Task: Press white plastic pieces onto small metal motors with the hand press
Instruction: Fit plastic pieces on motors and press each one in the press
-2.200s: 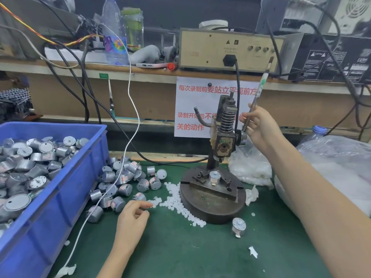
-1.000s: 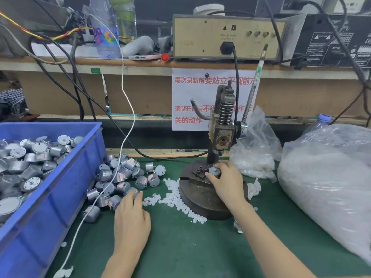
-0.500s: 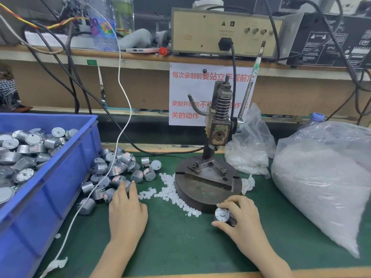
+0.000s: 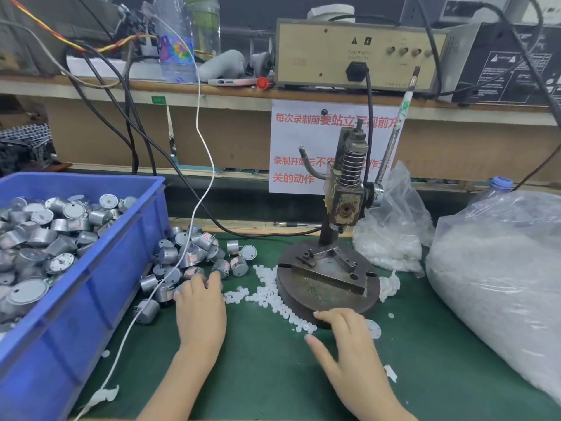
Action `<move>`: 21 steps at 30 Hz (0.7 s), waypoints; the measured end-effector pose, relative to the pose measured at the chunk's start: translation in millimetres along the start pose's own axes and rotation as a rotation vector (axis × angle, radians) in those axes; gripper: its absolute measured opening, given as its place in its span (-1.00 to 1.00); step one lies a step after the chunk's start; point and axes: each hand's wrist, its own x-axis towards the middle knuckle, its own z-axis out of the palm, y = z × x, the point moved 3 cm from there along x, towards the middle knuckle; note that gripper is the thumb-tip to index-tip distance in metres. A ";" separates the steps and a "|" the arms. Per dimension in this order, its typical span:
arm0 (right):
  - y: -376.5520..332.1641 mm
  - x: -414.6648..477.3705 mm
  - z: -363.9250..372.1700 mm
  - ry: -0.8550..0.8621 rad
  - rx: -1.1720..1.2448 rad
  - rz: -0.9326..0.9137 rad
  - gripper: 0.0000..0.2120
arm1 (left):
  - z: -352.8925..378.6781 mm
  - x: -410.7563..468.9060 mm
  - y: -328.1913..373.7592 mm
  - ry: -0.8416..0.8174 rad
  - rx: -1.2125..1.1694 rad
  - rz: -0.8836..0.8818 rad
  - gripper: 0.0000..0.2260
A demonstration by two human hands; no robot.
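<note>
Hand press: We find the hand press (image 4: 346,189) toward the far edge of the green tabletop (image 4: 258,375). Its lever (image 4: 394,135) is raised, and no motor sits on its round base (image 4: 331,278).
Left hand: The left hand (image 4: 200,305) lies on the loose motors (image 4: 194,253) heaped beside the blue bin (image 4: 100,284) at the left edge. Its fingers (image 4: 214,282) are flat and touch the cans, gripping none that we can see.
Right hand: The right hand (image 4: 349,341) rests toward the near edge, just in front of the base, with its fingers (image 4: 326,316) spread and holding nothing. A lone motor (image 4: 373,329) lies just beside it, half hidden.
White plastic pieces: The pieces (image 4: 267,294) are scattered between the heap and the base, and more fill the bag (image 4: 501,268) at the right edge.
Step in hand: We judge it to be fetching the next motor and piece.
Doing it well: We would lift a single motor from the heap's edge without rolling its neighbours and seat it square on the base. Then we would set one piece on top and bring the lever down straight.
</note>
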 end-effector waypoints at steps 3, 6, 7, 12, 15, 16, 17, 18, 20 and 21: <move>-18.1 15.2 21.6 -0.096 0.158 -0.023 -0.75 | 3.0 -5.7 3.7 0.049 -0.074 0.047 -0.67; -35.2 31.9 36.4 0.017 0.220 -0.029 -0.81 | 10.0 -3.9 0.2 0.045 -0.256 0.019 -0.73; -39.1 35.2 40.8 0.038 0.256 -0.006 -0.82 | 11.9 -4.0 -1.2 0.049 -0.324 0.019 -0.75; -42.4 30.8 66.6 -0.009 0.280 0.015 -0.79 | 2.8 -18.4 4.7 0.105 -0.780 -0.043 -0.74; -39.6 33.2 65.6 0.037 0.138 -0.092 -0.49 | -4.7 -26.4 16.0 -0.008 -1.034 -0.155 -0.78; -39.9 33.8 65.5 0.030 0.084 -0.113 -0.38 | -7.2 -27.6 19.4 -0.040 -1.050 -0.156 -0.77; -40.0 34.6 65.6 0.032 0.033 -0.126 -0.31 | -9.7 -28.1 22.0 -0.062 -1.033 -0.143 -0.75; -39.8 34.9 66.0 0.038 -0.006 -0.131 -0.28 | -12.4 -28.5 24.3 -0.077 -0.996 -0.124 -0.73; -38.6 35.2 66.9 0.057 -0.036 -0.115 -0.34 | -18.2 -29.4 28.5 -0.098 -0.896 -0.065 -0.71; -37.0 35.8 66.8 0.080 -0.044 -0.107 -0.42 | -20.2 -30.4 30.8 -0.108 -0.852 -0.021 -0.71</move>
